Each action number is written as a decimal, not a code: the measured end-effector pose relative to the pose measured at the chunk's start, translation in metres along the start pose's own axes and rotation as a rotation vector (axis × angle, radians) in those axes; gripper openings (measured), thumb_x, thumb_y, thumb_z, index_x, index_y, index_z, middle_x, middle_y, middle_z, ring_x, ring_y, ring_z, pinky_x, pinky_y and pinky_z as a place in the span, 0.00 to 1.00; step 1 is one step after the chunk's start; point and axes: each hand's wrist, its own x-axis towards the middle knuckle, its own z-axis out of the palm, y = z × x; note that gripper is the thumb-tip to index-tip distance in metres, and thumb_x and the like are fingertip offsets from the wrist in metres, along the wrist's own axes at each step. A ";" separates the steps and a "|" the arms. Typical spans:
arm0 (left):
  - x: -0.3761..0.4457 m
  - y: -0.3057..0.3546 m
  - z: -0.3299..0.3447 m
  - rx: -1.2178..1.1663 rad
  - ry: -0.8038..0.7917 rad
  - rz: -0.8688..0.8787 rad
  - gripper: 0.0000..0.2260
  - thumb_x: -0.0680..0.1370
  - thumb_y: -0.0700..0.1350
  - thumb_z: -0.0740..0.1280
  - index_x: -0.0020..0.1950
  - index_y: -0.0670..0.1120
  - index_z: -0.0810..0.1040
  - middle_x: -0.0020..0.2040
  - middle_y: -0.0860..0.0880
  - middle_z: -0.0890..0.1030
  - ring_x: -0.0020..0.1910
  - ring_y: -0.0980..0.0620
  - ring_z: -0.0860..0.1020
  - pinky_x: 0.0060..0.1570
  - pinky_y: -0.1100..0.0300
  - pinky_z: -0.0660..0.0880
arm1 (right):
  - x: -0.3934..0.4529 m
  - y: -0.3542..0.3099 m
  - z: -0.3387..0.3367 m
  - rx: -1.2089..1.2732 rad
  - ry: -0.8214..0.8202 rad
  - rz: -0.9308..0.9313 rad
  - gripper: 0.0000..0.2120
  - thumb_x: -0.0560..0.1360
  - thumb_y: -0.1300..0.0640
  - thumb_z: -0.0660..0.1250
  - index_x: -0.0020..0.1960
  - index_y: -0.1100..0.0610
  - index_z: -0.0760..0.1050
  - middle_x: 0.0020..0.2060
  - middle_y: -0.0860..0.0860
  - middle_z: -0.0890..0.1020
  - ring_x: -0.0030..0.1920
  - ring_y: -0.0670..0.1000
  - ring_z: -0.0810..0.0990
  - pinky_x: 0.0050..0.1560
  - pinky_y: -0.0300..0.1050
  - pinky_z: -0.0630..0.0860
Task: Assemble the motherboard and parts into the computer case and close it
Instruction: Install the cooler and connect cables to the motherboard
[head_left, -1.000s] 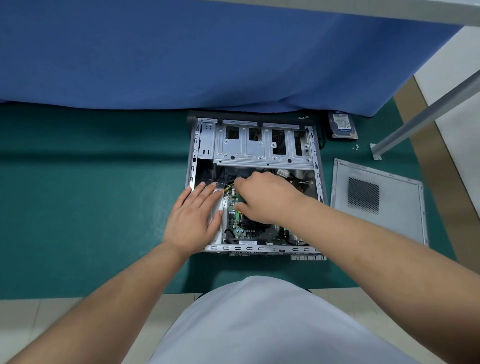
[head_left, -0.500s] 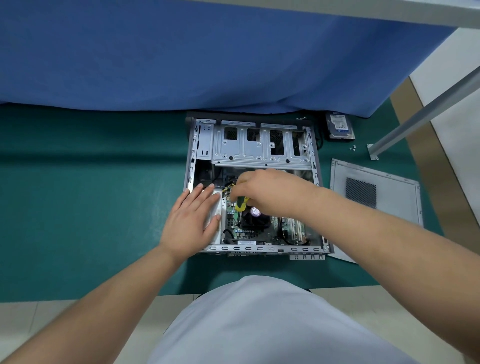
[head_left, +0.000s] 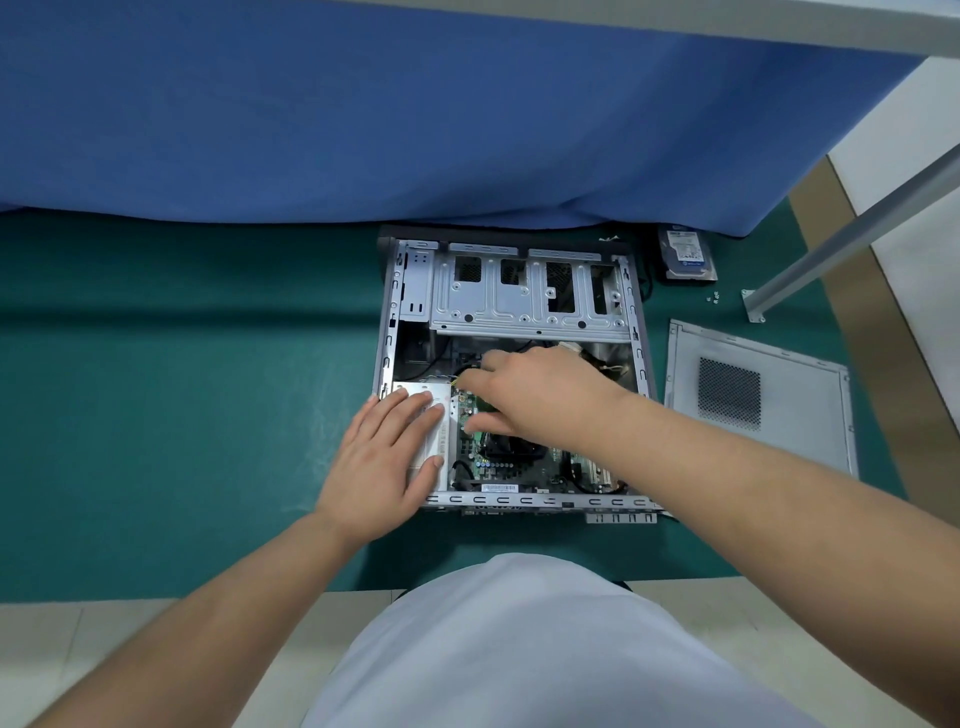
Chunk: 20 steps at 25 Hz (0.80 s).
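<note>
Most of the task is not finished, as I judge it: the computer case (head_left: 511, 364) lies open on its side on the green mat (head_left: 182, 389), and the motherboard (head_left: 519, 462) already sits inside it, in the near half, below the empty metal drive cage (head_left: 524, 291). The side panel (head_left: 758, 400) lies flat on the mat just beside the case on the right, so the closing is not yet done. A hard drive (head_left: 685, 254) rests apart at the far right corner of the case, not yet mounted, and some small screws (head_left: 712, 296) lie near it. The left hand (head_left: 387, 457) is flat, fingers straight and together, and presses on the silver box (head_left: 434, 431) in the near left corner of the case. The right hand (head_left: 535, 395) reaches over the board with curled fingers at the yellow wires (head_left: 457, 381); whether it pinches a connector I cannot tell, because the hand itself hides it.
</note>
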 end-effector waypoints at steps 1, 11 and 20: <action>0.000 -0.001 0.000 -0.002 0.005 -0.001 0.24 0.81 0.54 0.61 0.75 0.47 0.73 0.74 0.49 0.72 0.76 0.44 0.66 0.78 0.43 0.58 | 0.000 0.005 -0.003 0.079 -0.038 -0.054 0.18 0.83 0.42 0.62 0.70 0.48 0.71 0.58 0.50 0.76 0.44 0.57 0.81 0.34 0.47 0.67; -0.001 -0.005 0.005 -0.015 0.030 0.008 0.23 0.81 0.54 0.61 0.75 0.47 0.73 0.74 0.49 0.72 0.75 0.44 0.67 0.77 0.42 0.59 | 0.000 0.002 -0.008 -0.164 -0.020 0.040 0.25 0.82 0.32 0.52 0.46 0.54 0.66 0.28 0.48 0.64 0.28 0.54 0.69 0.28 0.43 0.57; -0.001 -0.004 0.006 -0.011 0.020 -0.001 0.24 0.80 0.54 0.62 0.75 0.48 0.73 0.74 0.50 0.72 0.75 0.44 0.67 0.77 0.43 0.59 | -0.002 0.019 -0.012 0.188 -0.113 -0.068 0.17 0.82 0.50 0.65 0.70 0.47 0.72 0.57 0.48 0.75 0.48 0.56 0.79 0.39 0.46 0.69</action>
